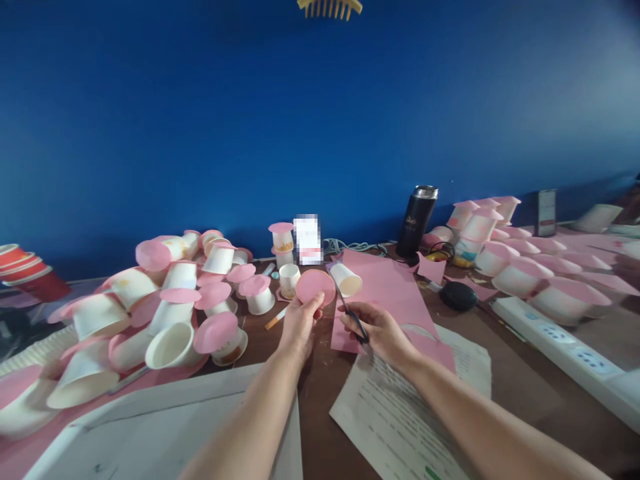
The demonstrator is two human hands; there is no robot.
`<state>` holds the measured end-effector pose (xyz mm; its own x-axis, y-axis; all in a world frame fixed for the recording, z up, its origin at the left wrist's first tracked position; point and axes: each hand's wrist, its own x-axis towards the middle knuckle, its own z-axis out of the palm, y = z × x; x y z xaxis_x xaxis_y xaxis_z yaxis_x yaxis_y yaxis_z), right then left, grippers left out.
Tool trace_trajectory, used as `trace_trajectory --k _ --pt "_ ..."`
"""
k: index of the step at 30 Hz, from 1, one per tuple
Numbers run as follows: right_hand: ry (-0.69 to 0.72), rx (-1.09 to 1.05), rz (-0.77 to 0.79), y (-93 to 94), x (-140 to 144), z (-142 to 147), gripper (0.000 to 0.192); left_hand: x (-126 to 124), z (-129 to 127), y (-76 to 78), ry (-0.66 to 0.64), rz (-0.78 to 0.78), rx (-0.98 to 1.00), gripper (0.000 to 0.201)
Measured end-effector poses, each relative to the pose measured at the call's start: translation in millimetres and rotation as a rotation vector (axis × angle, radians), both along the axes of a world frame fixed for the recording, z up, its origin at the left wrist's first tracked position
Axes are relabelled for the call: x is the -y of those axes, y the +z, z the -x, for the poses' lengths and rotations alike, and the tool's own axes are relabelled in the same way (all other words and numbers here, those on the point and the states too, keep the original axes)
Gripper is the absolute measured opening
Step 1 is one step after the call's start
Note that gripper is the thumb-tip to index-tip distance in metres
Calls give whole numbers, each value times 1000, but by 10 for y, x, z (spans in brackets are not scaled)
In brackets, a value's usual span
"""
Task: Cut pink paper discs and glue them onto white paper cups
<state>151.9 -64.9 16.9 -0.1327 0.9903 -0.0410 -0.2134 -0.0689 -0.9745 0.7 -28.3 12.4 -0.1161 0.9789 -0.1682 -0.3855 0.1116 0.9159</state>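
Between the thumb and fingers of my left hand (300,327) is a round pink paper disc (311,285), held up over the middle of the table. My right hand (377,327) grips a pair of scissors (356,321) with dark handles, blades pointing up and left beside the disc's right edge. Whether the blades touch the paper I cannot tell. Just behind the scissors a white paper cup (347,280) lies tilted. Another white cup (289,280) stands left of the disc. A large pink sheet (385,283) lies under and behind my right hand.
Many paper cups with pink discs (173,300) crowd the left side; more (520,275) fill the right. A black thermos (417,220) stands near the blue wall. A white power strip (565,350), a black round object (459,296) and printed paper (400,413) lie right.
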Motion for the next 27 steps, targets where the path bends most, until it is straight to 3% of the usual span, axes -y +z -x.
trace_trajectory --k 17,27 --pt "23 108 -47 -55 -9 -51 45 -2 -12 -5 0 29 28 37" --pt "-65 124 -7 30 9 -10 55 -6 22 28 -41 -32 28 39"
